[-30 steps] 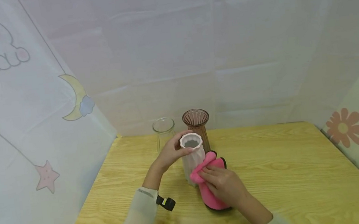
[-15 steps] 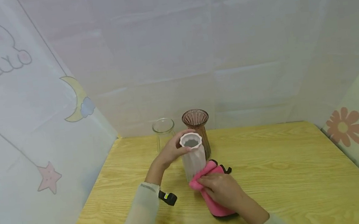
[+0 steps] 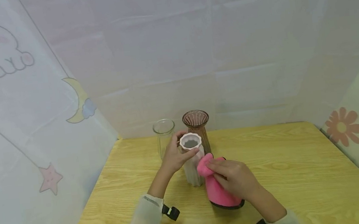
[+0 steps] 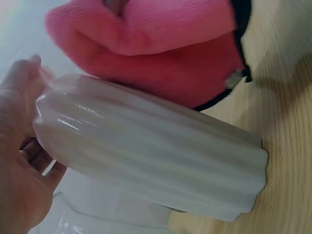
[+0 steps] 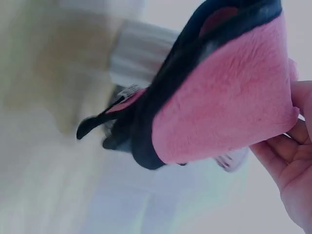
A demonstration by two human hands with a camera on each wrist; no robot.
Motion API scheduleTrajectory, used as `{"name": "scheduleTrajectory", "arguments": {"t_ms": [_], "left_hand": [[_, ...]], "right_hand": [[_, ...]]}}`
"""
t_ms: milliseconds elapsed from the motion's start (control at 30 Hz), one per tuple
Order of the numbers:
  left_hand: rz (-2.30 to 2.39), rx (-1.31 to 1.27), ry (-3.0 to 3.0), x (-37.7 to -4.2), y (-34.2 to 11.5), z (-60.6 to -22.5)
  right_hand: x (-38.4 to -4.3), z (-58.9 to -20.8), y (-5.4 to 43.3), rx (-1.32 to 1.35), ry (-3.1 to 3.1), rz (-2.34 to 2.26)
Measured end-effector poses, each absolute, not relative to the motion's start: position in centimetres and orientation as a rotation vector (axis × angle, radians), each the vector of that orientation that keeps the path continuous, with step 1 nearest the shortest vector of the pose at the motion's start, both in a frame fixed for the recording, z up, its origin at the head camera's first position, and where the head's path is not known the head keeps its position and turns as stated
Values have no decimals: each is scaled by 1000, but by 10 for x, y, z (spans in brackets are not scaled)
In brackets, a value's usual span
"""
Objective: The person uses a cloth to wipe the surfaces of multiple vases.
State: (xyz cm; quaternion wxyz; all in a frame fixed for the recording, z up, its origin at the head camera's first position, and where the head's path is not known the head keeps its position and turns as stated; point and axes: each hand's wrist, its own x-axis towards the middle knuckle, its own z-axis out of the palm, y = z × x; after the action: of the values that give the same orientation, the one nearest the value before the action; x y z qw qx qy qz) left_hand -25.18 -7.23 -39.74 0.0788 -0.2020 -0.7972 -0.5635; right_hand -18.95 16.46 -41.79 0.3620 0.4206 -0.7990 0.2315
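A white fluted vase (image 3: pixel 193 175) stands upright on the table, its mouth facing up. My left hand (image 3: pixel 173 157) holds it around the rim, thumb in front and fingers behind. In the left wrist view the ribbed side of the vase (image 4: pixel 146 141) shows down to its base. A pink plush cloth with black edging (image 3: pixel 221 194) hangs from my right hand (image 3: pixel 238 179), bunched between thumb and fingers. The cloth (image 5: pixel 224 102) is beside the vase's right side; whether it touches is unclear. Part of the vase's upper right is hidden behind it.
Close behind the white vase stand a clear glass vase (image 3: pixel 163 139) on the left and a purple ribbed glass vase (image 3: pixel 202 133) on the right. The wooden table (image 3: pixel 293 173) meets a pale hanging sheet (image 3: pixel 257 95) at its back edge.
From the lower side of the vase, my right hand has moved up and to the right with the cloth, baring the vase's base. My left thumb has shifted rightward along the rim.
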Motion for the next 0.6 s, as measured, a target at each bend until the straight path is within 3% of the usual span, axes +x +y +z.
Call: {"name": "scheduleTrajectory", "arguments": {"t_ms": [267, 600], "left_hand": [[-1673, -670, -2494, -256, -79, -389], [-1661, -796, -2590, -259, -82, -382]], "right_hand": [[-201, -390, 169, 1088, -1916, 586], [-210, -393, 159, 1156, -1894, 565]]}}
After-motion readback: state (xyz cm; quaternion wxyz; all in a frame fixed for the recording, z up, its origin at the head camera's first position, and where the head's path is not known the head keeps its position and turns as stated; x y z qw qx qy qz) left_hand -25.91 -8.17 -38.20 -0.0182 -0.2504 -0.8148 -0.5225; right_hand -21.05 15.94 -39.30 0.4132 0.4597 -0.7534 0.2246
